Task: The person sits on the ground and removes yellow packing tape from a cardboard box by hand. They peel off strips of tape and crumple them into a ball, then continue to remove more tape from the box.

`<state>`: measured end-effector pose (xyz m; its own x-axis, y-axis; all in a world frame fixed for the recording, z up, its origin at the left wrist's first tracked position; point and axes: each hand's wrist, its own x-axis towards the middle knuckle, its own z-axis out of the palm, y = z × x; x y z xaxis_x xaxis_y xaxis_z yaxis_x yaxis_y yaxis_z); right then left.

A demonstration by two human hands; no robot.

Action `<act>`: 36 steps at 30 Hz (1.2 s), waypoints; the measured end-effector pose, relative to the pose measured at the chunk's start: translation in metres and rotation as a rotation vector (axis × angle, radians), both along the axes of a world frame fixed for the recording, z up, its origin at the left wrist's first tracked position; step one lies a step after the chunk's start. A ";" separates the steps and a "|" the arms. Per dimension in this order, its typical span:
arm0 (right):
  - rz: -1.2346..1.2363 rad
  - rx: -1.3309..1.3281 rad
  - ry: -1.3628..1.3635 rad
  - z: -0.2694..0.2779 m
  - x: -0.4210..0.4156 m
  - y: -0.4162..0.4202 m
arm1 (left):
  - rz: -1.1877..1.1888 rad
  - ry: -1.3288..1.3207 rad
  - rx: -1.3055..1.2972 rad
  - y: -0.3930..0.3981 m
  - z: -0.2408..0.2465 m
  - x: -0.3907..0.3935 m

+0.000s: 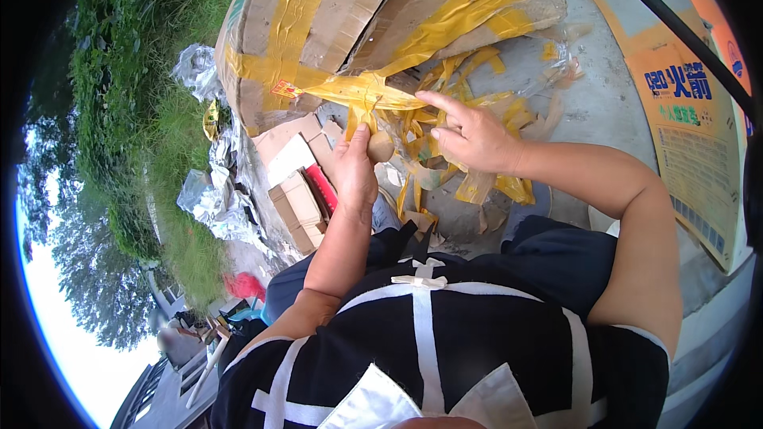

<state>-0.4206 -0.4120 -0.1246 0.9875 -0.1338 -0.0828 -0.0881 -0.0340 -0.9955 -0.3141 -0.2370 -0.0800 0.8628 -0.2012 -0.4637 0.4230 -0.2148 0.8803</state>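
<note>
A large corrugated cardboard box (357, 15), crossed by bands of yellow packing tape, stands tilted before me. A partly loose strip of that yellow packing tape (369, 92) hangs along its near edge. My left hand (356, 176) pinches the strip's lower part between thumb and fingers, with a rounded bit of brown cardboard (380, 148) beside the fingers. My right hand (477, 134) has its index finger stretched to the strip's right end. Its thumb is apart and the other fingers are curled. A red and yellow sticker (287, 89) is on the box's left part.
Torn tape scraps (506, 113) litter the concrete floor between my feet. Flattened cardboard pieces (297, 202) lie at left, near crumpled clear plastic (223, 202) and grass (173, 190). A printed orange-yellow carton (694, 131) stands at right, crossed by a black bar (673, 24).
</note>
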 end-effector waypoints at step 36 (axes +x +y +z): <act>0.210 -0.012 0.137 0.023 0.059 -0.008 | -0.078 0.050 0.011 -0.009 0.004 -0.030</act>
